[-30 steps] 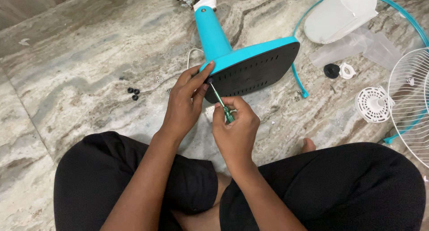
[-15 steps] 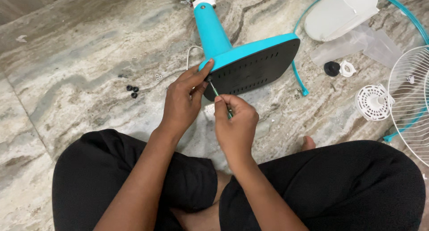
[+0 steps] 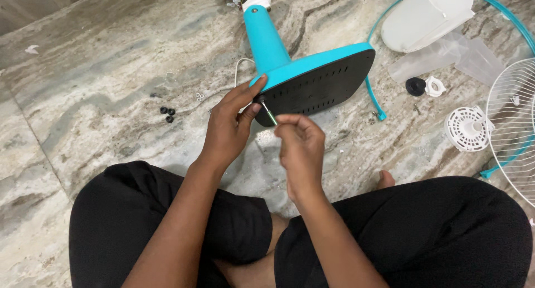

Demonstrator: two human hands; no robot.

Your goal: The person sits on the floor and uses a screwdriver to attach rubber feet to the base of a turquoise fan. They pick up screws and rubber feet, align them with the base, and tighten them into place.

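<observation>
Screwdriver set against the fan base

Nearest, black-clad crossed legs point(image 3: 390, 232) rest on the marble floor point(image 3: 111, 98). Just beyond, the right hand point(image 3: 301, 148) has its fingers closed around a green screwdriver point(image 3: 269, 114), whose tip meets the black underside of the blue fan base point(image 3: 312, 79). The left hand point(image 3: 228, 126) grips the base's near left edge, fingers wrapped on it. Farther right lie a white grille point(image 3: 512, 120) and a white cover point(image 3: 426, 15).

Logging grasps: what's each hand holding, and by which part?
Right hand: green screwdriver, gripped at the handle. Left hand: steadies the blue fan base at its rim corner.
</observation>
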